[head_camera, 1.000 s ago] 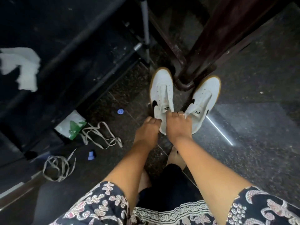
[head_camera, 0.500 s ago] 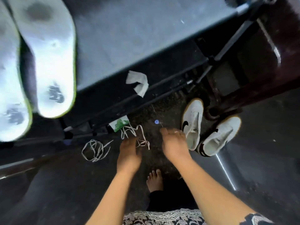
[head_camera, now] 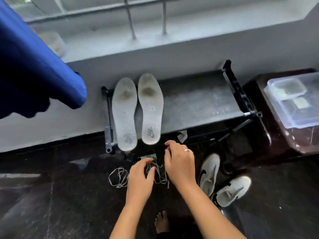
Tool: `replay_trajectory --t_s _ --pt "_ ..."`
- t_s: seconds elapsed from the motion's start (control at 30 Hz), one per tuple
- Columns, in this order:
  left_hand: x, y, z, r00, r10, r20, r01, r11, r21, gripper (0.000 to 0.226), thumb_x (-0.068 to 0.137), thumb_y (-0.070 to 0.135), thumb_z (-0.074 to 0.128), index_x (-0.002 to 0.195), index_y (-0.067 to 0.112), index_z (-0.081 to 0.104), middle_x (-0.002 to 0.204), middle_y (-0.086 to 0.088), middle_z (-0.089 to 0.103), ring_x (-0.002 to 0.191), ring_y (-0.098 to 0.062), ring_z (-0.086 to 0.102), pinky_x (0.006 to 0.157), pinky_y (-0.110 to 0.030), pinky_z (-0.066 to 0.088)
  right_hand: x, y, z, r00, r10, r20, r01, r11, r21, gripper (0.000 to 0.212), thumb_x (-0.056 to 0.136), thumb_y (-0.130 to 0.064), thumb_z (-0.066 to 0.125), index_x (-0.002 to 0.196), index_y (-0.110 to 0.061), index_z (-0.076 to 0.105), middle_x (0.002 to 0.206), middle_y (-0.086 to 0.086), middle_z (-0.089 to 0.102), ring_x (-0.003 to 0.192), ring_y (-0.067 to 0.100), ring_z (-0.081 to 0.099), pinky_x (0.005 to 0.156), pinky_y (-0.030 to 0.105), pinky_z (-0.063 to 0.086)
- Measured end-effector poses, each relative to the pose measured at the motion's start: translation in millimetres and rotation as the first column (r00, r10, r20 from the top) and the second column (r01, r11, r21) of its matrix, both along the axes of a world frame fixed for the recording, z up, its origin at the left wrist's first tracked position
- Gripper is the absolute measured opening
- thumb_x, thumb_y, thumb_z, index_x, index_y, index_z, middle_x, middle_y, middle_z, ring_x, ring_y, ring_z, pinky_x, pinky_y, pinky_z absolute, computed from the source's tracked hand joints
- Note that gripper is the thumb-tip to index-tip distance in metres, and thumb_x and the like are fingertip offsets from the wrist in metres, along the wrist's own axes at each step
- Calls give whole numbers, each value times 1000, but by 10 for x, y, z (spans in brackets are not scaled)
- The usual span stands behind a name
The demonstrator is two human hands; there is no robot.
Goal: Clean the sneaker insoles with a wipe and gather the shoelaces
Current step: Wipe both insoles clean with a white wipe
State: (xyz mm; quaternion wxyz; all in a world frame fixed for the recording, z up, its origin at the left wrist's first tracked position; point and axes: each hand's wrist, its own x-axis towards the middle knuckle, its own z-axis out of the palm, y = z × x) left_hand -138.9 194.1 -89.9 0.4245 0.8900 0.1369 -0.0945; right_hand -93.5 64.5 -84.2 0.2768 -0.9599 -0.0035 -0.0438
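Observation:
Two stained white insoles [head_camera: 138, 111] lie side by side on the left end of a low black rack [head_camera: 198, 102]. On the dark floor below, my left hand [head_camera: 140, 180] and my right hand [head_camera: 179, 164] are down on a tangled pale shoelace [head_camera: 159, 175]; my left fingers curl around its strands. Whether my right hand grips the lace I cannot tell. A second shoelace [head_camera: 119, 176] lies loose just left of my left hand. Two white sneakers [head_camera: 222, 178] sit on the floor to the right. A crumpled white wipe [head_camera: 182, 135] lies at the rack's front edge.
A green-and-white wipe packet [head_camera: 148, 156] peeks out between my hands. A dark cabinet [head_camera: 259, 135] with clear plastic containers [head_camera: 293, 100] stands right. Blue fabric [head_camera: 34, 66] hangs at upper left. A grey window ledge [head_camera: 155, 40] runs behind. My bare foot [head_camera: 161, 221] is below.
My hands left the sneakers and moved left to the shoelace on the floor. My view tilted up, bringing the insoles, rack and window ledge into sight.

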Motion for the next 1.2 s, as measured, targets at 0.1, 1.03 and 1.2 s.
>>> replay_trajectory --t_s 0.1,1.03,1.2 --pt "167 76 311 993 110 37 -106 991 -82 21 89 17 61 105 31 60 104 16 60 100 -1 56 82 -11 40 194 156 242 967 -81 -241 125 977 171 26 92 -28 49 117 -23 49 104 -4 63 102 19 55 86 40 46" --pt "2159 -676 384 817 77 -572 -577 115 -809 71 81 62 51 130 11 53 116 -18 64 103 -40 63 91 -53 45 865 -954 426 555 309 -772 653 413 635 26 90 2 52 110 -13 61 86 3 69 61 4 63 58 20 50" --pt "2302 -1027 279 801 18 -599 -599 29 -800 106 46 63 80 134 14 47 124 -11 64 107 -34 64 87 -57 49 1024 -1381 441 487 396 -778 613 479 628 26 91 -6 56 114 -14 64 94 5 68 72 10 58 63 20 53"
